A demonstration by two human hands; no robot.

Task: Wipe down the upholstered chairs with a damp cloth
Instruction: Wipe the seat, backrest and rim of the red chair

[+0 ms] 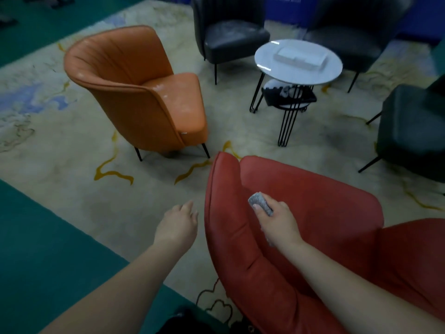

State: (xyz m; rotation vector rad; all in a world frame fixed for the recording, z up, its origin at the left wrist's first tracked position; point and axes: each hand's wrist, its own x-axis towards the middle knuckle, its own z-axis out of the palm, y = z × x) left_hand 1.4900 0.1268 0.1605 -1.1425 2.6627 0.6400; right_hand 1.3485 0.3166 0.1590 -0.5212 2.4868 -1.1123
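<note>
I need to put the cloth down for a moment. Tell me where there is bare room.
The round table is bare along its near and left rim; a white box fills its middle. The orange chair seat is free. The shelf under the table is crowded.

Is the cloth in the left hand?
No, the right hand grips the grey cloth against the red chair, while the left hand holds nothing.

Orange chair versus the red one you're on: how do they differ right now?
The orange chair stands apart, untouched; the red chair has the right hand gripping the grey cloth against it. Orange shows its legs; the red chair's are out of view. Both look smooth, leather-like, with curved backs.
</note>
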